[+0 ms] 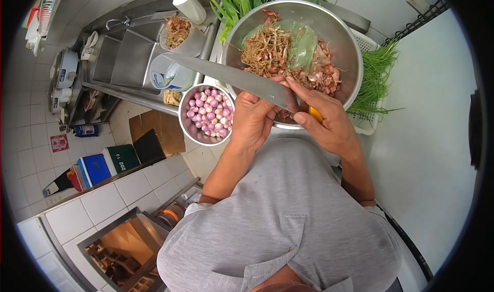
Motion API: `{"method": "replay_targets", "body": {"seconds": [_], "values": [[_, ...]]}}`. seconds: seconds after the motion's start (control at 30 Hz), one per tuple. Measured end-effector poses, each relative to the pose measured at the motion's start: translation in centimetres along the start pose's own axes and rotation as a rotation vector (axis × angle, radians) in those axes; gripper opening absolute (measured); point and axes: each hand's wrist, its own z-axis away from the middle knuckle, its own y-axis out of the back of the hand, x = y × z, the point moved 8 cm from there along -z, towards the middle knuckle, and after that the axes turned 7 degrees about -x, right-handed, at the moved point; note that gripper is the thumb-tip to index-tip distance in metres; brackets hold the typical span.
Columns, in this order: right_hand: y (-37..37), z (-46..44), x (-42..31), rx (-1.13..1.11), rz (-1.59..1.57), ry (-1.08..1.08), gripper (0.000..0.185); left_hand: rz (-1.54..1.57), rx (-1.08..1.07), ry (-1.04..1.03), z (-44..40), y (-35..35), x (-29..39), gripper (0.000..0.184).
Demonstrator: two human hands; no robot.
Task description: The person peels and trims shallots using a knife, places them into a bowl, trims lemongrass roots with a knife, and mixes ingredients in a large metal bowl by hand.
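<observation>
Purple peeled bulbs [210, 112] crowd the pot [191, 134] left of centre, my right hand [328, 118] loosely wraps the knife [231, 76], my left hand [251, 118] curls at its blade (contents hidden), and I can't tell what's unpeeled among the upper-centre skins [263, 51].

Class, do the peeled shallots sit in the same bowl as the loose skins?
No, the peeled shallots are in the small metal bowl, while the loose skins lie in the large bowl.

left hand [252, 118]: fingers [249, 99] curled inward | right hand [330, 121]: forefinger [306, 92] and thumb [306, 121] stretched apart | both forearms [227, 164] angled inward
</observation>
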Motion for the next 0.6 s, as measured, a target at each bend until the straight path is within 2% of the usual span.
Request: {"method": "replay_targets", "body": {"seconds": [0.13, 0.23, 0.27, 0.33, 0.43, 0.53, 0.6], "values": [[0.0, 0.1, 0.3, -0.030, 0.024, -0.013, 0.058, -0.001, -0.017, -0.007, 0.0, 0.1, 0.0, 0.028], [0.1, 0.3, 1.0, -0.002, -0.121, -0.028, 0.056, -0.045, -0.030, -0.009, 0.1, 0.0, 0.0, 0.024], [-0.2, 0.5, 1.6, -0.024, -0.314, -0.133, 0.056, -0.025, -0.019, 0.013, 0.0, 0.1, -0.2, 0.022], [-0.5, 0.7, 1.8, -0.048, -0.507, -0.238, 0.055, -0.006, -0.009, 0.034, -0.1, 0.2, -0.3, 0.021], [-0.3, 0.6, 1.5, -0.033, -0.441, -0.222, 0.055, 0.014, -0.015, 0.004, -0.3, 0.2, 0.0, 0.024], [-0.2, 0.5, 0.9, -0.013, -0.261, -0.025, 0.056, -0.005, -0.020, 0.017, -0.2, 0.9, -0.5, 0.026], [-0.3, 0.5, 1.0, -0.049, -0.233, -0.056, 0.056, -0.018, -0.070, 0.006, -0.2, 0.7, -0.4, 0.027]]}}
